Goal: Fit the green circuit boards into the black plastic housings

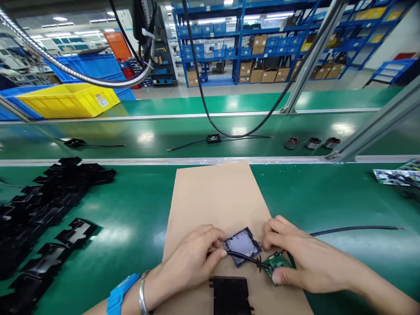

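My left hand [200,249] is closed, pinching a black cable [241,255] between thumb and fingers. At the cable's other end is a small green circuit board [275,264], gripped at its edge by my right hand [292,253]. A dark grommet [259,264] sits on the cable close to the board. Under the cable lies an open black plastic housing half [243,243] with a greyish inside, near the fingertips of both hands. Another black housing piece [231,295] rests on the cardboard sheet [216,192] nearer to me. A second cable [354,229] stretches right from behind my right hand.
Many black plastic housing parts [49,201] are spread at left. Three round metal parts [313,143] and a cabled module [213,138] lie beyond the metal rail [144,162]. More circuit boards [398,176] lie at right. A black cable loop [226,133] hangs ahead.
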### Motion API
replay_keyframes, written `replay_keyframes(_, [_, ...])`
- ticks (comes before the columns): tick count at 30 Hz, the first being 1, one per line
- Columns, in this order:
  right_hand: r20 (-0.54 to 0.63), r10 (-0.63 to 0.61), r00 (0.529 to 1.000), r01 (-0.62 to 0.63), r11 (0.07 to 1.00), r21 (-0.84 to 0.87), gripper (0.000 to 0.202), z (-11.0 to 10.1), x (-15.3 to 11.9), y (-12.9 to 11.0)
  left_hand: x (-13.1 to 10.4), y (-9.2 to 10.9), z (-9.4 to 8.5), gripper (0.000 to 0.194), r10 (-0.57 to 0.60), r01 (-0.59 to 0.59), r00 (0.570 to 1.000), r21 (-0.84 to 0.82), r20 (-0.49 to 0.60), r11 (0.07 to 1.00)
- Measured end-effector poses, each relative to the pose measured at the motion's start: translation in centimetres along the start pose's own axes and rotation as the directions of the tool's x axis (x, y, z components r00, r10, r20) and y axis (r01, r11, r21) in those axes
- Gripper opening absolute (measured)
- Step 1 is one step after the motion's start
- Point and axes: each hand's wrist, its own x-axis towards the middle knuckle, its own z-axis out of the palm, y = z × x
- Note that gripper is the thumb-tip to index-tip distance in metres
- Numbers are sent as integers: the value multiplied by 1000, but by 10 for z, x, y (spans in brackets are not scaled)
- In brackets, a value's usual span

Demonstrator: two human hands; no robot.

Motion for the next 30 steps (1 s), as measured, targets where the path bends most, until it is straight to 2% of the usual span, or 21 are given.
replay_keyframes(2, [44, -8, 999, 9, 1000, -17, 26, 2, -10, 2, 1, 6, -1, 23, 23, -23, 999, -9, -28, 1000])
replay_keyframes(6, [12, -36, 999, 36, 999, -2, 21, 6, -14, -8, 5, 31, -5, 32, 127, -127, 987, 8, -102, 992])
replay_keyframes(9, [-98, -124, 987, 125, 992, 4, 18, 7, -4, -22, 8, 53, -10, 47, 187, -187, 980, 2, -65, 982])
replay_keyframes(11, [-200, -188, 962, 185, 982, -32, 16, 7, 6, -28, 9, 60, -11, 41, 150, -150, 989, -24, 2, 988])
replay_keyframes(14, [-289, -171, 942, 175, 984, -13, 18, 6, 20, -23, 8, 57, -10, 30, 48, -47, 998, -26, 30, 999])
replay_keyframes(16, [-300, -107, 948, 123, 992, 34, 21, 6, 25, -15, 6, 50, -7, 27, 1, -1, 999, 7, -35, 1000])
replay_keyframes(19, [-286, -54, 957, 89, 990, 108, 10, 4, 26, -8, 4, 41, -3, 28, -39, 44, 992, 34, -117, 998])
replay_keyframes(22, [-292, -67, 954, 118, 980, 160, 14, 1, 23, -10, 6, 36, 2, 36, -71, 78, 987, 49, -141, 996])
replay_keyframes(25, [-316, -77, 945, 137, 976, 171, 17, -1, 23, -17, 10, 36, 5, 24, -80, 91, 987, 75, -137, 993])
replay_keyframes(28, [-348, -63, 935, 104, 990, 99, 22, 2, 27, -23, 13, 37, 8, 16, -81, 93, 985, 74, -153, 993])
replay_keyframes(30, [-381, -85, 920, 70, 996, -54, 24, 8, 32, -27, 13, 39, 11, 14, -87, 100, 982, 68, -165, 993])
